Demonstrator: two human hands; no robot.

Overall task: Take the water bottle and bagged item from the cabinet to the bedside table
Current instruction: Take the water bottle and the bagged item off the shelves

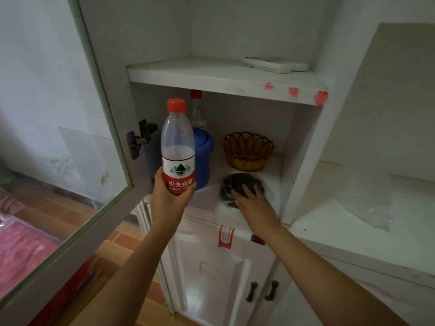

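Observation:
My left hand (168, 192) grips a clear water bottle (178, 147) with a red cap and red-and-white label, held upright in front of the open cabinet's lower shelf (207, 198). On that shelf lies a dark round item in a clear plastic bag (235, 184). My right hand (250, 198) rests flat on the bag's near side with the fingers spread, not closed around it.
The glass cabinet door (70, 142) stands open at the left. Behind the bottle on the shelf are a blue container (203, 158), a second red-capped bottle (197, 111) and an amber basket (248, 150). A white box (270, 64) lies on the upper shelf. Lower doors with handles (261, 290) sit below.

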